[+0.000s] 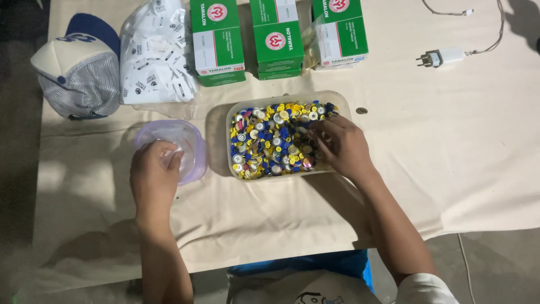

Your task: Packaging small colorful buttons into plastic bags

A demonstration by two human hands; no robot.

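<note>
A clear rectangular tub (233, 115) in the middle of the cloth-covered table holds a heap of small buttons (270, 141) in blue, yellow, white and red. My right hand (340, 146) reaches into the tub's right side, fingers bent among the buttons. Whether it pinches one is hidden. My left hand (154, 171) rests over the near rim of a small round clear bowl with a purple tint (191, 143), left of the tub. Its fingers curl over the bowl's edge.
Three green and white boxes (275, 36) stand along the far edge. A clear bag of white tags (154, 53) and a white and blue cap (79, 70) lie far left. A white charger with its cable (444, 56) lies far right. A single button (361, 111) sits beside the tub.
</note>
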